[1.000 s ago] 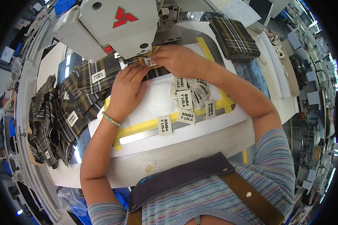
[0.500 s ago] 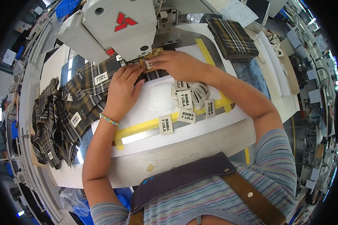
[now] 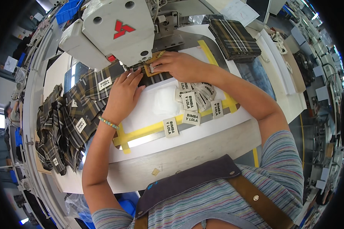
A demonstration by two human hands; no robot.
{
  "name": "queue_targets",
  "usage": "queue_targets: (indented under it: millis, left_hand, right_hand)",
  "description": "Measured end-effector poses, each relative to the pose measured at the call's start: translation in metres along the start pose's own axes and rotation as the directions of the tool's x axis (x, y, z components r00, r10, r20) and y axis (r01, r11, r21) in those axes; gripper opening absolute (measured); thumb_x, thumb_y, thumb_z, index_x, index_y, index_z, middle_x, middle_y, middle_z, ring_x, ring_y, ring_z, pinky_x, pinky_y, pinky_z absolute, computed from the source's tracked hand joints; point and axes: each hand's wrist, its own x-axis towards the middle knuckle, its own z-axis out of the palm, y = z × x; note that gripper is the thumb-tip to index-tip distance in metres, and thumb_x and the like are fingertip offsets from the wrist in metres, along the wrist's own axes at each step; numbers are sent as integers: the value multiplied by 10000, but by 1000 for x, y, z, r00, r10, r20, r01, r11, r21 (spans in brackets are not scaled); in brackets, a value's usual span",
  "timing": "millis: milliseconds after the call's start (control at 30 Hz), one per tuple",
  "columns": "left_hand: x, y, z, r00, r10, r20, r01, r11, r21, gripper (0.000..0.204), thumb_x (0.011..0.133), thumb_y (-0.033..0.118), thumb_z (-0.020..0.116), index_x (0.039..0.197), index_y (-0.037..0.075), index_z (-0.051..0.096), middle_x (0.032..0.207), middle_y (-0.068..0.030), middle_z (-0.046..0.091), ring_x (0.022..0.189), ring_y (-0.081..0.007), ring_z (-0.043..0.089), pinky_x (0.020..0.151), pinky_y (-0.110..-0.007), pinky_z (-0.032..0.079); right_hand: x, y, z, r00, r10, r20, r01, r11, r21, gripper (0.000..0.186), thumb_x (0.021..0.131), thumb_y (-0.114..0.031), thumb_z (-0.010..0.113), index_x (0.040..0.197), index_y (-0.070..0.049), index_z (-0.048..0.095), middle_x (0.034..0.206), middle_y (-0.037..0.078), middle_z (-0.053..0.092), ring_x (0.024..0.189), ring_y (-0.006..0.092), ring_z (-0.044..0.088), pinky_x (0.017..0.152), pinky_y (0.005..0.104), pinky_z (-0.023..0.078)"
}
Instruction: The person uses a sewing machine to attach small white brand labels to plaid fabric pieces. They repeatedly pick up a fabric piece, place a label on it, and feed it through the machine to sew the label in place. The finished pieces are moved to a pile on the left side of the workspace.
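My left hand (image 3: pixel 122 91) lies with its fingers stretched out on brown, black and white plaid fabric (image 3: pixel 93 89), just in front of the needle area of a white sewing machine (image 3: pixel 103 38). Beside those fingertips, a small yellow-brown frame (image 3: pixel 146 71) rests on the fabric. The fingers of my right hand (image 3: pixel 176 65) are drawn together at this frame, around a small white label (image 3: pixel 152 69) inside its opening. Part of the frame and label is hidden by the fingers. Below my right wrist, cream labels with dark print (image 3: pixel 189 101) lie in a loose pile.
More plaid pieces bearing labels hang bunched at the left (image 3: pixel 51 133). A stack of folded plaid fabric (image 3: pixel 235 40) sits at the far right. Yellow tape (image 3: pixel 149 131) borders the white work surface. Papers (image 3: pixel 239 13) and a blue bin (image 3: pixel 68 11) are farther back.
My view has shifted slightly. My right fingertips have come a little nearer to me at the frame, and more of its yellow edge shows. My left hand stays on the fabric.
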Motion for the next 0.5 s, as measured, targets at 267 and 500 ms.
queue_targets:
  millis: [267, 500]
  left_hand:
    - [1, -1, -3, 1000, 1, 31, 0, 1000, -26, 416, 986, 120, 704, 1369, -32, 648, 1476, -163, 647, 1382, -385, 564, 1188, -471, 457]
    - [2, -1, -3, 999, 1, 35, 0, 999, -46, 426, 983, 119, 709, 1374, -38, 644, 1460, -167, 658, 1373, -387, 570, 1178, -475, 468]
  right_hand:
    - [2, -4, -3, 1000, 11, -20, -10, 996, 83, 352, 938, -3, 596, 1245, -41, 766, 1355, 95, 710, 1323, 307, 612, 1150, 408, 502]
    - [0, -2, -2, 999, 49, 4, -49, 990, 134, 352, 935, 0, 594, 1242, -32, 762, 1364, 109, 706, 1336, 320, 603, 1144, 408, 506]
